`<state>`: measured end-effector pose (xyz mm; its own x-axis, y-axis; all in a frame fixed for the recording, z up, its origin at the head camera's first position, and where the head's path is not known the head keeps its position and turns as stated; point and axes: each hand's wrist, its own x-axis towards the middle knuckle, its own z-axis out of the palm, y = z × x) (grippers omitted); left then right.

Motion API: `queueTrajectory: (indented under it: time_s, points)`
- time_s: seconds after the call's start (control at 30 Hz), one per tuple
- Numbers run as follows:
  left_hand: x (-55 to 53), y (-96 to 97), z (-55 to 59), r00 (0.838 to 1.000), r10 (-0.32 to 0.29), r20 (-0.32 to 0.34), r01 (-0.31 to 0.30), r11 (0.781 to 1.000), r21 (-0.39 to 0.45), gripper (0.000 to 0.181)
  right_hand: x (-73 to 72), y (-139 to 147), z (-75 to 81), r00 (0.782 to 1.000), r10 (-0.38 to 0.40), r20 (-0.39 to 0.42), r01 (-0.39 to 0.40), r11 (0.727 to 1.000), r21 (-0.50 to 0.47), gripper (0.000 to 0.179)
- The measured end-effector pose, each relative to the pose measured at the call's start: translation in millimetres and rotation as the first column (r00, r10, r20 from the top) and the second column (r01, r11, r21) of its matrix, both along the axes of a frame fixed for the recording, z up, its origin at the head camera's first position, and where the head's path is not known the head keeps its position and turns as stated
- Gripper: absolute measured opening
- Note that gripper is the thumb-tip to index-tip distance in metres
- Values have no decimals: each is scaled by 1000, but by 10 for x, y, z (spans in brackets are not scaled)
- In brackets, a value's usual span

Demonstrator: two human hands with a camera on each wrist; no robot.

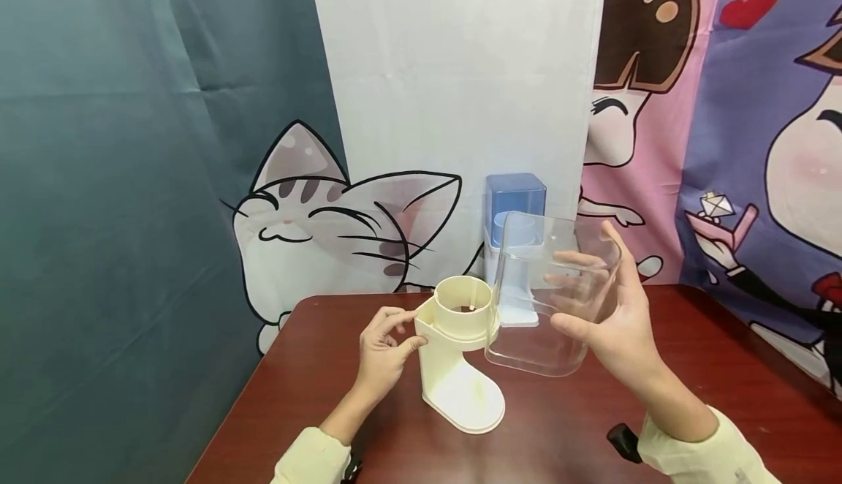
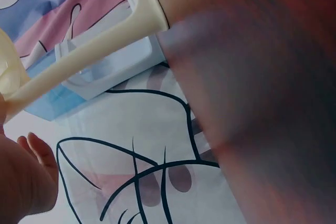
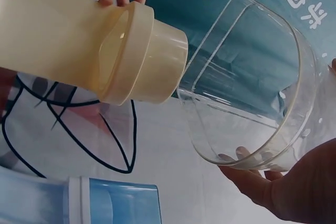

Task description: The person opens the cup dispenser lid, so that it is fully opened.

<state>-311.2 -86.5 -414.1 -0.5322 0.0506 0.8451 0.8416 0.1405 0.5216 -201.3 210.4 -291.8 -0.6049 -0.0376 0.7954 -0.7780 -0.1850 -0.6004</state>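
Observation:
A cream plastic dispenser stand [image 1: 437,367], with a round collar on top and a rounded foot, stands upright on the table. My left hand [image 1: 383,356] pinches the upper left edge of the stand between thumb and fingers. In my right hand [image 1: 625,323] is a clear plastic container [image 1: 536,352], gripped by its right side and held tilted off the table. In the right wrist view, the container's open rim [image 3: 210,30] faces the stand's collar [image 3: 165,61] and overlaps its edge. The left wrist view catches the stand's side [image 2: 94,56] beside part of my left hand [image 2: 26,182].
A second dispenser with a blue top [image 1: 516,191] and white base stands at the back of the reddish-brown table [image 1: 329,367], partly behind the clear container. Printed cartoon curtains [image 1: 460,67] hang behind the table. A black object [image 1: 623,443] shows by the right sleeve.

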Motion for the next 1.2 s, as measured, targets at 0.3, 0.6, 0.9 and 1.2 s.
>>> queueTrajectory:
  time_s: [0.3,0.6,0.9,1.2]
  points:
    - [-89,-68,-5,989,114,96,-97,982,-159,53,-12,-49,-129,1000,4,25,-4,1000,-25,120]
    - [-23,-17,123,942,61,329,75,919,-386,72,85,-16,-146,996,-18,92,14,999,53,116]
    - [140,265,357,975,210,75,-181,942,-283,90,246,-46,-68,991,-13,132,-1,995,104,124]
    - [217,447,264,939,344,-9,-333,903,-271,86,237,-66,-126,997,36,75,-43,995,93,122]
